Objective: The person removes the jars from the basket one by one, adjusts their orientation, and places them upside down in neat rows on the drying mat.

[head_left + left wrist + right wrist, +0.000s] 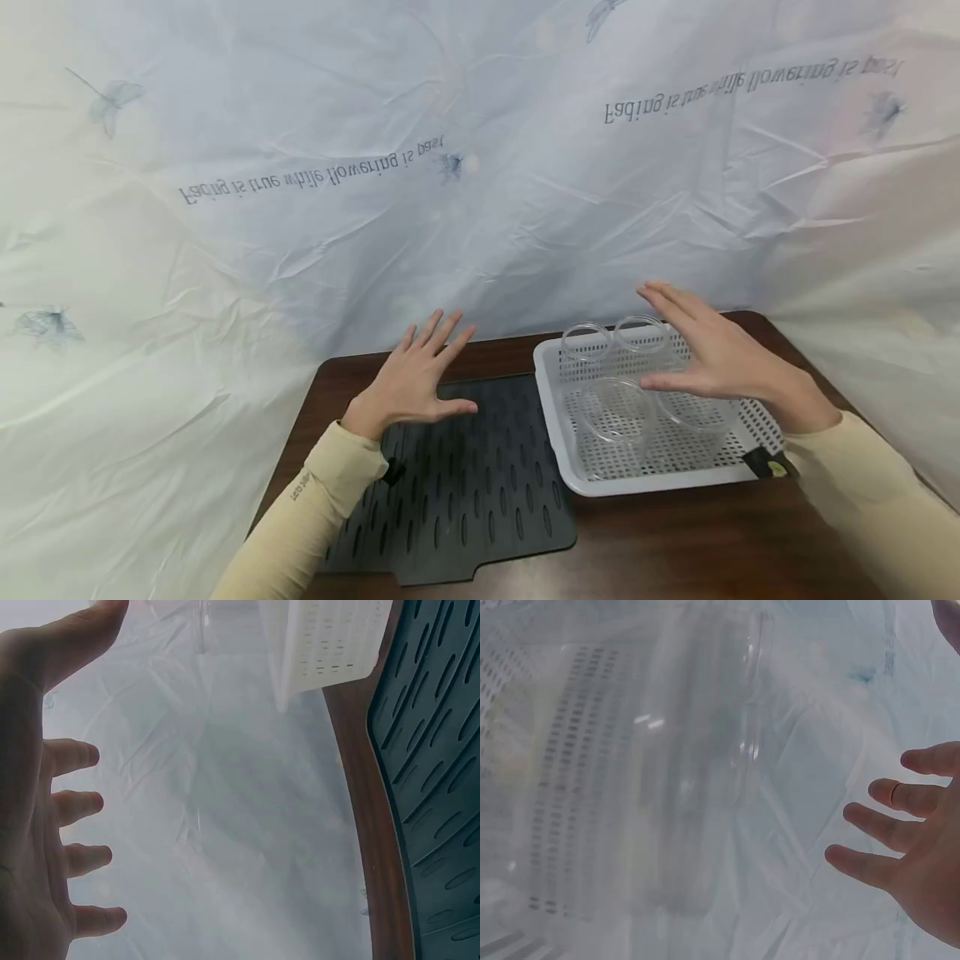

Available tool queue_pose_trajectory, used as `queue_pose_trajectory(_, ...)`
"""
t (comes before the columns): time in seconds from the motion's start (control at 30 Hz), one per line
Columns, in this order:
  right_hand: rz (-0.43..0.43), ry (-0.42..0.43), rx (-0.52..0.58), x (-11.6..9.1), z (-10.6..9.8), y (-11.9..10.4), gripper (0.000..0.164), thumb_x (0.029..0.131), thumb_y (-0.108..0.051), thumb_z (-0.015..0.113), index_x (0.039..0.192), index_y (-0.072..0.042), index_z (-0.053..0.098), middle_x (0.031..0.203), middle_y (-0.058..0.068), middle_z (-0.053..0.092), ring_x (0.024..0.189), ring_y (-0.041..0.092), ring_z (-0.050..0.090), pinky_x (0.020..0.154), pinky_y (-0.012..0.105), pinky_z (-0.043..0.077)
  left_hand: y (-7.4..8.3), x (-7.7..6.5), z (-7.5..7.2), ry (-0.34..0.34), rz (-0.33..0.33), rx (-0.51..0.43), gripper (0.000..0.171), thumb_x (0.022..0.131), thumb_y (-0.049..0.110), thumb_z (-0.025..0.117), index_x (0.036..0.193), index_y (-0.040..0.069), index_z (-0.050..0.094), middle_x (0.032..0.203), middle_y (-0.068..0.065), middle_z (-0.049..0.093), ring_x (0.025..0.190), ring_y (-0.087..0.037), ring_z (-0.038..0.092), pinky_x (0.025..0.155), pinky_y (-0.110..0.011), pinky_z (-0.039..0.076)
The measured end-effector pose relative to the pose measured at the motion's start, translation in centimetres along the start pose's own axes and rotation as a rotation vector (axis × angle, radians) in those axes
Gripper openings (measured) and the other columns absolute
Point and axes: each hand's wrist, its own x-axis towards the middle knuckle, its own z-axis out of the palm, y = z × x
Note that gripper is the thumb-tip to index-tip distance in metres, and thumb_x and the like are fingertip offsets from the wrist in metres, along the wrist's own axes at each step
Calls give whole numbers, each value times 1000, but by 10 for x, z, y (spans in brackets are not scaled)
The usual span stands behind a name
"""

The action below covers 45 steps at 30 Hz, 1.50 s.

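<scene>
Left hand (414, 377): fingers spread wide, holding nothing, raised over the dark slotted mat (450, 517).
Right hand (723, 354): thumb and fingers wide apart, empty, above the white basket (660, 484).
Clear containers (617, 410): four round rims visible, inside the basket, right side of worktop (675, 542).
Stage at basket: judged an approach; no container gripped.
Next move at containers: likely calls for lowering the hands and curling fingers carefully round one smooth wall.

On my feed I see passing room over the black slotted mat (495, 483) left of the white perforated basket (660, 481), and over the brown tabletop (645, 546) in front. Inside the basket, four clear cups (617, 410) block my descent; behind it hangs printed sheeting (525, 250).
</scene>
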Motion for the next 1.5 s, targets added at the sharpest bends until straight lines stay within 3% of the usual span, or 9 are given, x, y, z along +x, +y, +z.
queue_pose_trajectory(0.27,87,79,110,-35,7,20,114,70,-35,87,158,-20,16,161,17,20,145,43,22,111,68,20,2,-10,2,26,-13,-65,107,80,84,45,159,24,7,165,-3,2,152,-32,7,116,-62,21)
queue_pose_trajectory(0.6,149,151,167,-65,29,32,110,67,-26,89,156,-17,25,155,20,32,140,37,32,94,72,33,6,-22,13,38,-43,-162,107,80,84,43,159,23,6,165,-1,2,149,-34,17,111,-59,33)
queue_pose_trajectory(0.73,130,182,157,-73,37,37,109,66,-24,89,155,-16,28,151,19,39,139,11,32,112,39,32,8,-27,22,40,-53,-205,105,82,82,45,159,22,6,165,0,4,149,-34,20,108,-59,37)
queue_pose_trajectory(0.83,115,214,166,-77,42,39,108,64,-21,90,154,-15,30,148,19,42,134,-6,29,104,11,21,9,-29,27,51,-56,-227,104,82,81,46,159,24,5,165,1,5,149,-33,21,106,-59,40)
queue_pose_trajectory(0.87,112,221,172,-78,43,40,109,64,-21,90,154,-16,30,148,19,43,133,-8,28,103,8,20,9,-30,28,57,-56,-231,104,82,80,47,159,24,5,165,1,6,148,-33,22,104,-59,41)
queue_pose_trajectory(1.07,95,251,189,-87,49,43,107,64,-16,90,154,-15,31,150,15,41,136,-13,23,101,0,17,13,-33,37,67,-64,-273,104,82,77,53,159,25,5,165,4,7,150,-28,20,100,-57,46)
queue_pose_trajectory(1.3,71,331,286,-99,57,50,100,57,5,90,145,-2,44,138,-10,48,125,-8,41,97,0,32,16,-36,43,49,-83,-302,105,82,74,57,159,27,4,165,4,8,151,-25,15,105,-57,41)
queue_pose_trajectory(1.4,53,308,326,-101,59,55,98,54,7,90,141,3,45,133,-15,49,122,-10,43,94,0,35,18,-36,45,39,-92,-311,105,81,73,59,158,28,3,165,6,6,151,-23,13,105,-58,41)
queue_pose_trajectory(1.5,82,208,364,-103,57,59,94,60,1,90,143,1,44,135,-23,46,119,-16,43,91,-2,36,19,-35,46,25,-97,-316,105,81,73,59,158,29,3,164,7,6,152,-22,12,104,-59,41)
